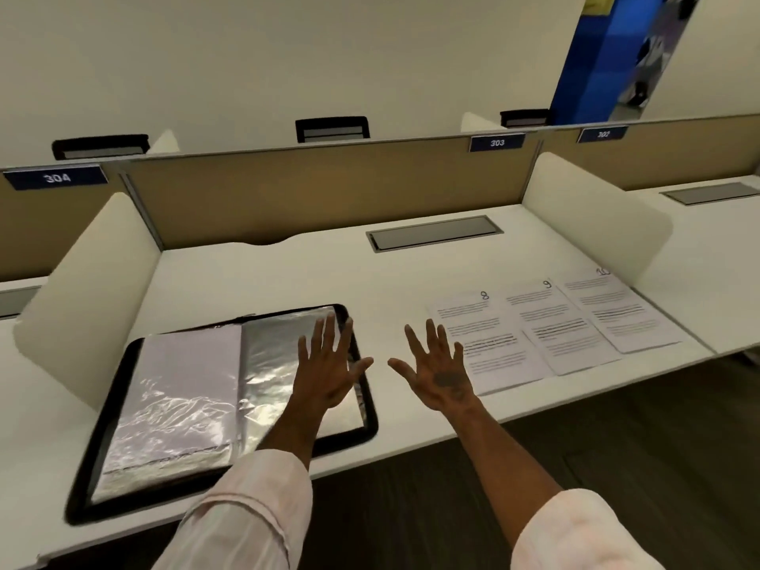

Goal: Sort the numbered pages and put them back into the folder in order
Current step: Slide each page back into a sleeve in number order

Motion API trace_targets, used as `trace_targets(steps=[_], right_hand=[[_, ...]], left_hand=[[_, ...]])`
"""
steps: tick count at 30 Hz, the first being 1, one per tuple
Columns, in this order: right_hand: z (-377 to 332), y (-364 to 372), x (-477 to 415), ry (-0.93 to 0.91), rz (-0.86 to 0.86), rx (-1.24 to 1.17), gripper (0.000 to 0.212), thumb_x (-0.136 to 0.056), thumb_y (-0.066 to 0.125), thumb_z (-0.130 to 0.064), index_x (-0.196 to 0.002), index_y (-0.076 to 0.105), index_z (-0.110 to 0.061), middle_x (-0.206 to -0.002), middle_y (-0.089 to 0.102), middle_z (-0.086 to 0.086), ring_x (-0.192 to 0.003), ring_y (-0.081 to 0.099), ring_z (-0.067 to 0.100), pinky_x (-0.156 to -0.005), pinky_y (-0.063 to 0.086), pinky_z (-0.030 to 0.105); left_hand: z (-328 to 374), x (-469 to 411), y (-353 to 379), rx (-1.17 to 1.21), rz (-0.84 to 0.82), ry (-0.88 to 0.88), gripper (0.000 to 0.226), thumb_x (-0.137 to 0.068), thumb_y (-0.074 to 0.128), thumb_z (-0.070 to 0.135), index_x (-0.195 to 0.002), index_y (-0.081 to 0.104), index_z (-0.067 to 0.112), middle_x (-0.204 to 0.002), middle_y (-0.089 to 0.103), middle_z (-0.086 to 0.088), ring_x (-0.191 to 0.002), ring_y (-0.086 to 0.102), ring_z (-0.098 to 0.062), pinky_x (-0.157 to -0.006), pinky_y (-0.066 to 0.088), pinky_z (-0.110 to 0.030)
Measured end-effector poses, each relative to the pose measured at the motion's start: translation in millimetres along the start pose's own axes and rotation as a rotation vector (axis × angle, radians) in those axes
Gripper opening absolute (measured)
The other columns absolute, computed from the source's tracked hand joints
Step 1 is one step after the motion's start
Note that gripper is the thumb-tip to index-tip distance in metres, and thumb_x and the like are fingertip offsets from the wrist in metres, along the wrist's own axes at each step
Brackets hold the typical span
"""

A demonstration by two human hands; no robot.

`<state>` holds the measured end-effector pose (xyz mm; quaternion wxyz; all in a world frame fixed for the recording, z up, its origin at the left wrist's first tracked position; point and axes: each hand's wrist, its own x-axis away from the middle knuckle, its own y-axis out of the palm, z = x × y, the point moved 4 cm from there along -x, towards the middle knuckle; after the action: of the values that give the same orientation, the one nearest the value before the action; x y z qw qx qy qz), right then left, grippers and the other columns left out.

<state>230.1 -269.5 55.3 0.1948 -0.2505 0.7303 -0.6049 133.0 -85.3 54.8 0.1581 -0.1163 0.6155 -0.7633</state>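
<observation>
- Pink-white cuffs (246,508) sit nearest you, at 6 o'clock.
- Your left hand (329,364) is spread flat, fingers straight, holding nothing. It is over the right leaf of the folder (84,487); whether it touches, you cannot tell.
- Your right hand (440,368) is splayed and empty too, above bare desk (288,273) between folder and pages.
- That folder lies open at 9 o'clock from your right hand: black rim, shiny crinkled plastic pockets (185,384), a pale sheet in the left one.
- Loose sheets lie at 2 o'clock from your right hand, which is the nearer one. Page 8 (489,343) is just beside its fingertips, then page 9 (563,327) and page 10 (617,310), with their edges overlapping.
- Each long axis runs roughly 11 to 5 o'clock. Handwritten numbers mark the top right corners, above printed lines.
- Page 8 likely goes in first, carried toward 9 o'clock.
- At 12 o'clock stands a tan partition (329,191).
</observation>
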Motion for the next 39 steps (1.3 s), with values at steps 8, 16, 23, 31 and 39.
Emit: trace_targets(steps=[8, 16, 23, 31, 39], right_hand=[[119, -23, -3, 0.044, -0.004, -0.025, 0.102, -0.059, -0.025, -0.087, -0.149, -0.020, -0.037, -0.159, -0.024, 0.006, -0.148, -0.017, 0.027, -0.116, -0.007, 0.053], [190, -5, -28, 0.093, -0.043, 0.005, 0.095, -0.066, -0.022, -0.081, -0.149, -0.021, -0.035, -0.160, -0.020, 0.009, -0.148, -0.014, 0.029, -0.117, -0.002, 0.054], [235, 26, -83, 0.132, -0.114, 0.006, 0.098, -0.079, -0.015, -0.081, -0.155, 0.014, -0.026, -0.160, 0.006, 0.015, -0.148, 0.013, 0.036, -0.112, 0.017, 0.062], [256, 77, -115, 0.098, -0.291, 0.020, 0.087, -0.092, 0.001, -0.072, -0.144, 0.046, -0.018, -0.149, 0.038, 0.023, -0.134, 0.042, 0.042, -0.098, 0.037, 0.066], [242, 92, -118, 0.077, -0.275, 0.019, 0.082, -0.092, 0.009, -0.072, -0.142, 0.049, -0.020, -0.148, 0.040, 0.024, -0.132, 0.044, 0.043, -0.096, 0.039, 0.064]], left_hand=[[111, -38, 25, -0.013, -0.027, 0.021, 0.086, -0.084, 0.007, 0.078, -0.150, -0.023, 0.033, -0.156, -0.033, -0.001, -0.143, -0.033, -0.020, -0.117, -0.014, -0.051], [163, -83, 63, -0.017, -0.093, 0.057, 0.084, -0.085, 0.008, 0.076, -0.151, -0.021, 0.031, -0.157, -0.030, -0.001, -0.144, -0.031, -0.019, -0.117, -0.013, -0.050], [184, -137, 116, -0.022, -0.170, 0.021, 0.094, -0.075, -0.006, 0.083, -0.153, -0.016, 0.030, -0.159, -0.027, -0.002, -0.146, -0.026, -0.020, -0.118, -0.009, -0.051], [201, -172, 160, -0.041, -0.322, 0.017, 0.078, -0.090, 0.013, 0.072, -0.154, -0.010, 0.033, -0.161, -0.020, -0.005, -0.148, -0.022, -0.023, -0.117, -0.010, -0.052], [191, -166, 180, 0.028, -0.391, -0.138, 0.115, -0.055, -0.031, 0.084, -0.155, -0.008, 0.030, -0.162, -0.021, -0.006, -0.148, -0.020, -0.026, -0.117, -0.008, -0.053]])
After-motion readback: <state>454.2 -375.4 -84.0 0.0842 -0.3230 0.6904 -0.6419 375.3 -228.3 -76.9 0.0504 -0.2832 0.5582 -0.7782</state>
